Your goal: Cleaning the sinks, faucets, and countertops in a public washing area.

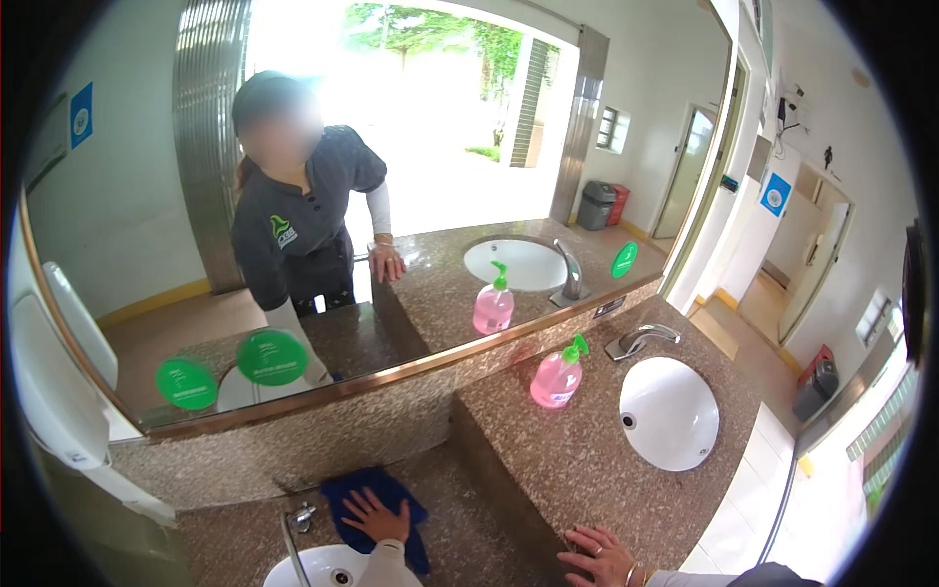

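My left hand (381, 519) lies flat, fingers spread, on a dark blue cloth (345, 493). The cloth is spread on the lower speckled stone counter (447, 499), beside a white basin (293, 566) with a thin metal faucet (290, 539). My sleeve covers part of that basin. At the front left edge of the higher stone counter (528, 455) rests my right hand (605, 556), fingers apart and nothing in it. A ring and a bracelet are on it. Farther back on this counter stands a pump bottle of pink liquid (555, 381) with a green top.
A white oval basin (671, 418) with a chrome faucet (642, 340) is set in the higher counter. A step separates the two counter levels. The wide mirror (433, 183) reflects a person and a bright doorway. A white wall dispenser (62, 396) hangs at left; a grey bin (816, 389) stands at right.
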Available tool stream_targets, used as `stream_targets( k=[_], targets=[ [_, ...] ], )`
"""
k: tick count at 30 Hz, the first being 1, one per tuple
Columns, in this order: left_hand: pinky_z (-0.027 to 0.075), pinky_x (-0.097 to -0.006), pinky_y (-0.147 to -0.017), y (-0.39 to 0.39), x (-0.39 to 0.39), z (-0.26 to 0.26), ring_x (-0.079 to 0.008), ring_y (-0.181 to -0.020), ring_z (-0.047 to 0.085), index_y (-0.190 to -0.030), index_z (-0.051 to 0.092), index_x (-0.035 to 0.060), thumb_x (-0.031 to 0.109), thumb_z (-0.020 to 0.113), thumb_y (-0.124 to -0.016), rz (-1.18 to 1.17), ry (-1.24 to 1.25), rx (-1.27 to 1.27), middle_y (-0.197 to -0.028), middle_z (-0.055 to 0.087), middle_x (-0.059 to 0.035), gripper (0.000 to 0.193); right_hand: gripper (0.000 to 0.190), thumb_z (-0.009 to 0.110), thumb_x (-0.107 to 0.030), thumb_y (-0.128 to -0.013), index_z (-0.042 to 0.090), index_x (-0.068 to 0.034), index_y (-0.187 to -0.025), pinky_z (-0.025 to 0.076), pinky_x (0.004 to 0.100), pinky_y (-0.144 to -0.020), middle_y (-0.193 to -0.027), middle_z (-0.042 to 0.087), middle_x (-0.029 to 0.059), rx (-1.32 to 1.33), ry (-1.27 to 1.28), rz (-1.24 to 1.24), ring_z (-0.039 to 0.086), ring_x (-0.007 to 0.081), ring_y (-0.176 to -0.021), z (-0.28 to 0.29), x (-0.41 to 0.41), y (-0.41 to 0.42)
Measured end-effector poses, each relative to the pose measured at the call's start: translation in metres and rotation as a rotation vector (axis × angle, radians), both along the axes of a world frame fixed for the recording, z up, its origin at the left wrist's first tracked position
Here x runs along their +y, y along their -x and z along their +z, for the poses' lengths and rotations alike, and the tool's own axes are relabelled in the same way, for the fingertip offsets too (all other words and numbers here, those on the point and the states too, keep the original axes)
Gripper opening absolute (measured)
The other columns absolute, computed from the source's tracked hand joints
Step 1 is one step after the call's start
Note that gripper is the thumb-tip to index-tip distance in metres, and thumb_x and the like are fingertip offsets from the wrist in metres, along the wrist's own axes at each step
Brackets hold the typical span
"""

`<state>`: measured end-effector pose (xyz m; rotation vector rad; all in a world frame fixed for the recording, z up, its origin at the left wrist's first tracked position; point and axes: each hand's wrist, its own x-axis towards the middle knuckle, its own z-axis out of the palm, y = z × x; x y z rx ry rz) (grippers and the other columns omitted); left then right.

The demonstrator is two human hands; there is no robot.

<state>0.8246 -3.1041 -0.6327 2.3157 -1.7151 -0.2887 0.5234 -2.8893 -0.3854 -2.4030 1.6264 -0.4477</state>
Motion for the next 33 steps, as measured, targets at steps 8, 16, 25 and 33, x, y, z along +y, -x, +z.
stream_targets(
  k=[8,16,25,33],
  targets=[
    [0.009,-0.0633,-0.105,0.061,-0.059,-0.03,-0.0415,-0.138,0.01,-0.136,0.033,-0.0044,0.056,0.052,-0.076,0.115,0.02,0.007,-0.147,0.018,-0.0257,0.087,0.041,0.061,-0.027,-0.08,0.057,-0.011,-0.117,0.025,0.0521,-0.107,-0.137,0.041,0.0173,0.072,-0.122,-0.006,0.033,0.0406,-0.129,-0.01,-0.008,-0.003],
    [0.014,-0.0481,-0.112,0.159,0.026,-0.023,-0.0323,-0.134,0.027,-0.133,0.037,-0.0054,0.029,0.058,-0.078,-0.545,0.157,0.214,-0.145,0.026,-0.0225,0.068,0.043,0.068,-0.02,-0.07,0.058,-0.012,-0.111,0.028,0.0531,-0.103,-0.134,0.042,0.0146,0.121,-0.103,-0.043,0.038,0.0353,-0.126,-0.017,-0.022,0.015],
    [0.017,-0.0517,-0.11,0.185,0.268,-0.026,-0.0332,-0.135,0.026,-0.128,0.042,-0.0078,0.028,0.056,-0.084,-0.743,-0.042,0.259,-0.142,0.031,-0.0228,0.059,0.041,0.064,-0.014,-0.071,0.058,-0.011,-0.111,0.023,0.0487,-0.107,-0.138,0.039,0.015,0.105,0.027,0.024,0.033,0.0355,-0.129,-0.033,-0.013,0.009],
    [0.016,-0.0535,-0.109,0.1,0.358,-0.005,-0.0295,-0.133,0.028,-0.135,0.04,0.0062,0.038,0.051,-0.088,-0.668,0.049,0.241,-0.147,0.026,-0.0142,0.057,0.036,0.062,-0.01,-0.075,0.058,-0.01,-0.111,0.029,0.0434,-0.105,-0.139,0.039,0.0133,0.071,0.168,0.136,0.034,0.0341,-0.128,-0.048,-0.004,0.016]
  ],
)
